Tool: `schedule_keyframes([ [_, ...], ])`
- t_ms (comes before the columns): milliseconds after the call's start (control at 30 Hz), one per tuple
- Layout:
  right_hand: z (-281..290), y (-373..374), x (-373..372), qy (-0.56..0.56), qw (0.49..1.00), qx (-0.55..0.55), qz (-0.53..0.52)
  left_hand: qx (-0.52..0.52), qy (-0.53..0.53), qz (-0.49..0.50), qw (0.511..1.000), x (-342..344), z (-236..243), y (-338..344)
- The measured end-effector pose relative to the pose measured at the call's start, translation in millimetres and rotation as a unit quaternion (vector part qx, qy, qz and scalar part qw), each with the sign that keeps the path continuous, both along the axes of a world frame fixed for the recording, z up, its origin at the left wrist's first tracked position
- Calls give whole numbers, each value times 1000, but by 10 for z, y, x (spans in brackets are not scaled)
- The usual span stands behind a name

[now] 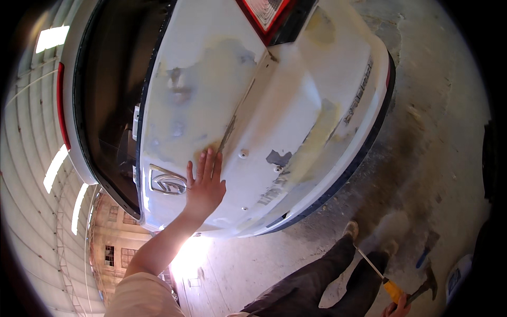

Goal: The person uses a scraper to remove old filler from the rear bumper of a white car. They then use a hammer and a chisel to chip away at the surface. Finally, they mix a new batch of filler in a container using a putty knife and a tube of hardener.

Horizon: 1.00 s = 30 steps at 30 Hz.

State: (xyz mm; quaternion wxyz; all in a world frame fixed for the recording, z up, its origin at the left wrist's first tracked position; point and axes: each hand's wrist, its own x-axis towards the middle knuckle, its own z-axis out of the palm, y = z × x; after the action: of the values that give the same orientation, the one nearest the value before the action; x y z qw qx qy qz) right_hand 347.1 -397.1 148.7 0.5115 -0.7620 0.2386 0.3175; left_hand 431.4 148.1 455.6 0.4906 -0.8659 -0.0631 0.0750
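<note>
My left hand (205, 185) lies with its fingers spread on the white tailgate (158, 127) of a car, just right of a square chrome emblem (168, 180). Its fingertips reach a brownish spot by the long dark seam of the panel. Yellowish filler and grey sanded patches (232, 55) mark the bodywork around it. At the lower right, my right hand (400, 308) is closed on a screwdriver (392, 290) with a yellow handle and a long thin shaft, together with a hammer (425, 289). Part of that hand is cut off by the lower edge.
A red tail light (269, 18) sits at the top, and a dark rear window (113, 90) at the left. The bumper (346, 153) curves along the right. On the dusty concrete floor (422, 158) lies a blue-handled tool (424, 256), near my legs (322, 274).
</note>
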Motion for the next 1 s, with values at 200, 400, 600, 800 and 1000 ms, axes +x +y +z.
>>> schedule_keyframes([
  [200, 357, 304, 238, 176, 938, 73, -289, -27, -10, 11, 1000, -149, -14, 77],
  [400, 176, 307, 124, 107, 966, 94, -218, -3, -21, -82, 996, 626, 2, -42],
  [600, 242, 634, 245, 152, 949, 50, -271, -43, -44, -105, 993, 1141, 0, -232],
  [800, 303, 921, 277, 191, 949, 60, -244, -42, -49, -104, 993, 1059, -8, -160],
  [1000, 639, 1400, 512, 167, 939, 102, -282, -36, -27, -82, 996, 839, 42, -113],
])
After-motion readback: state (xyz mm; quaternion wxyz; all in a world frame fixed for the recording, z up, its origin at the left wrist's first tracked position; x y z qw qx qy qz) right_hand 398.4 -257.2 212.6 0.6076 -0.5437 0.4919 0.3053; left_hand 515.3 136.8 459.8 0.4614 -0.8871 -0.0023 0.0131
